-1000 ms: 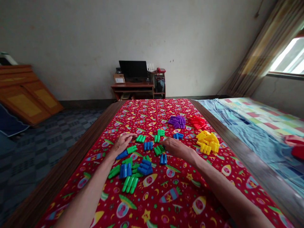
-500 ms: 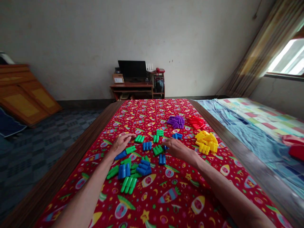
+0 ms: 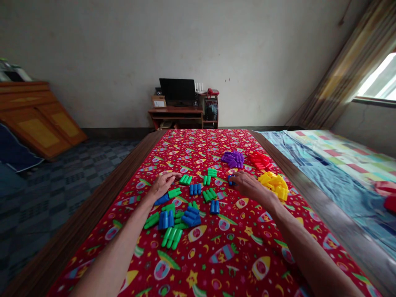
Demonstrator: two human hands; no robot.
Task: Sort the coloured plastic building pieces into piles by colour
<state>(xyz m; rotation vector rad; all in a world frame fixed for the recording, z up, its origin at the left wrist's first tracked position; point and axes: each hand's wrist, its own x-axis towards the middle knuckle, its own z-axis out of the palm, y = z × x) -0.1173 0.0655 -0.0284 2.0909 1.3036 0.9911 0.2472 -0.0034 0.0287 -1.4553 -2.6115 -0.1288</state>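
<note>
The right grip [image 3: 248,184] partly covers a blue block [image 3: 230,179] on the counter [image 3: 324,214], short of the purple pile [image 3: 232,159]; I cannot tell whether the fingers have closed. A sideways sweep could scatter the yellow pile [image 3: 274,184] beside that wrist. The left grip [image 3: 162,185], loosely open and empty, could nudge the neighbouring green block [image 3: 185,179] if its fingertip strays.

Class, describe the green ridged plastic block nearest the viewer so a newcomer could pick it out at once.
Start with the long dark brown table under a red rocket-print cloth. On it, right of the person's left forearm, lies a cluster of blue and green plastic blocks. The green ridged plastic block is at its near edge, closer to the viewer than any other block there.
</note>
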